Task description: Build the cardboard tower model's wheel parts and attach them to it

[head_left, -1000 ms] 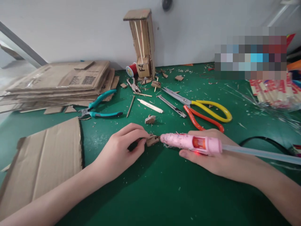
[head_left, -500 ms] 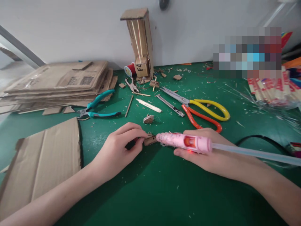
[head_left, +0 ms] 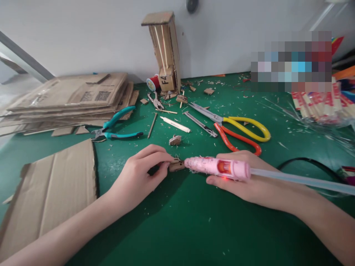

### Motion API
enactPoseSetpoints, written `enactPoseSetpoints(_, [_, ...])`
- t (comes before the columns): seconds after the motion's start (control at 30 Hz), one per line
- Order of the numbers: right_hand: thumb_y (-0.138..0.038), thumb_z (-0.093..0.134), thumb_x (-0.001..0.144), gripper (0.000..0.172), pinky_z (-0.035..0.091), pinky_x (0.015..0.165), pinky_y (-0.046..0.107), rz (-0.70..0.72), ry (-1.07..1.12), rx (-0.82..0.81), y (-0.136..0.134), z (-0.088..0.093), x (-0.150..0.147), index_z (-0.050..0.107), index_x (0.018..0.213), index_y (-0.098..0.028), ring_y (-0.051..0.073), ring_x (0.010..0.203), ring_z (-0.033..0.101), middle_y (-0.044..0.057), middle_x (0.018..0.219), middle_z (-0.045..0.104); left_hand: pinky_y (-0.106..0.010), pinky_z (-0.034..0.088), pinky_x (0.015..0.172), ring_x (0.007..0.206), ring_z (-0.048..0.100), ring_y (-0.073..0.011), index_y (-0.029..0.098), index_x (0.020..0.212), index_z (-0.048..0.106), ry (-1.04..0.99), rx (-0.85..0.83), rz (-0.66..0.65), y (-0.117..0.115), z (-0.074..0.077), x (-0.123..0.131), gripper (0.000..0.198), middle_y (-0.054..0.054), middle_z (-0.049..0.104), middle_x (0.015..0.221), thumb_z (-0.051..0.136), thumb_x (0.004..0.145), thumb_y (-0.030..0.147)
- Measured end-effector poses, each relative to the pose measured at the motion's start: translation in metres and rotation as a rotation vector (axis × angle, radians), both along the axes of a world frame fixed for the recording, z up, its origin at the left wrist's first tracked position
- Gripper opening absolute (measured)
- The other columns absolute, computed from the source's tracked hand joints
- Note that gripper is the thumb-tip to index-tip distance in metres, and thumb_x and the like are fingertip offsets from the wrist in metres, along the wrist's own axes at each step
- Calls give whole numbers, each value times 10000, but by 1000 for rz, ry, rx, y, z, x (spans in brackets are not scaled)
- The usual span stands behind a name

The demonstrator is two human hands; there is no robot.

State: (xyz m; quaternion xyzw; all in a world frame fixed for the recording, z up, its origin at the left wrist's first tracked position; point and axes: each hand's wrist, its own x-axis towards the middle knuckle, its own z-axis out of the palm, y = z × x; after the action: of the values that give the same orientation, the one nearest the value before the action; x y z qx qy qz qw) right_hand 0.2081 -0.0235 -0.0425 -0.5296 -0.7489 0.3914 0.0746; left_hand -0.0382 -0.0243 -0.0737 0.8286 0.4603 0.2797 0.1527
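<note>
My left hand (head_left: 146, 170) pinches a small cardboard piece (head_left: 176, 167) between thumb and fingertips, low over the green table. In my right hand (head_left: 238, 188) is a pink glue gun (head_left: 205, 165), its body hiding most of my fingers. The gun's nozzle meets or nearly meets the right end of the piece; whether they touch I cannot tell. An orange light glows in the gun, and a clear glue stick (head_left: 299, 180) runs out of its back. Just beyond the piece sits another small cardboard bit (head_left: 175, 140).
Scissors (head_left: 222, 120), a box cutter (head_left: 199, 123), a white marker (head_left: 175, 124) and teal-handled pliers (head_left: 111, 125) lie beyond my hands. A cardboard tower (head_left: 166, 51) stands against the wall. Stacked cardboard (head_left: 63, 92) and a loose sheet (head_left: 58, 192) are at left.
Hardly anything differs. Both hands, the cardboard piece and the glue gun hold nearly the same position, with only a slight shift of the view.
</note>
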Motion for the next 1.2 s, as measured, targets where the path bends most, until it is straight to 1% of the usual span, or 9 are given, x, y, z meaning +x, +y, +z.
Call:
enactPoseSetpoints(0.13, [-517,543,790,343,314,428,238,-22,26,-20,1,1,0,476,648,-212,90,486,426,-40,597,489,-238,510,731,821,604,-125,194,901,649,-6,-14,7,1,0,-1,175,-44,605,968,490,849,145])
enactPoseSetpoints(0.23, [-533,558,773,336,311,432,239,-4,44,-23,3,-6,3,506,671,-217,90,484,421,-46,580,486,-230,510,714,814,604,-123,194,899,652,-9,-31,5,1,1,-1,178,-42,611,963,490,847,144])
enactPoseSetpoints(0.37, [-548,572,757,356,305,433,236,2,57,-7,4,-12,5,499,655,-215,86,478,424,-52,564,483,-223,505,697,811,601,-123,191,893,654,-11,-49,-2,1,1,-2,175,-38,615,939,493,844,143])
enactPoseSetpoints(0.5, [-510,581,761,312,302,431,230,-5,79,-36,4,-11,5,526,673,-216,82,470,425,-52,562,482,-222,500,692,815,598,-121,195,902,654,-11,-49,-1,1,0,-2,175,-43,595,968,494,850,148])
enactPoseSetpoints(0.67, [-540,583,754,359,290,412,231,11,84,-35,4,-11,6,492,652,-208,80,462,418,-49,570,490,-228,498,667,788,596,-118,204,925,652,-6,-74,5,0,0,-3,180,-48,575,991,488,861,163])
enactPoseSetpoints(0.77, [-541,577,760,358,298,418,231,20,64,-24,3,-9,7,491,659,-208,82,468,419,-49,571,492,-238,505,685,797,597,-122,202,918,646,-16,-83,6,0,0,-4,176,-51,571,992,484,863,161])
enactPoseSetpoints(0.9, [-509,579,766,342,304,431,238,-5,51,-2,3,-5,4,480,637,-209,87,473,422,-48,561,486,-237,507,695,803,596,-119,199,925,636,-34,-95,0,0,-1,-4,178,-53,568,1000,477,864,149])
enactPoseSetpoints(1.0, [-489,596,754,321,301,430,240,8,46,-8,4,-6,4,497,631,-209,91,477,428,-44,566,499,-230,502,709,820,591,-115,197,934,635,-47,-90,-17,0,-2,-5,187,-50,566,1006,475,862,133])
enactPoseSetpoints(1.2, [-536,570,764,324,328,434,245,5,33,-8,4,-9,6,567,695,-220,100,481,447,-36,585,531,-232,497,722,829,585,-114,188,926,632,-59,-76,-25,1,-1,-4,187,-52,570,992,470,861,121])
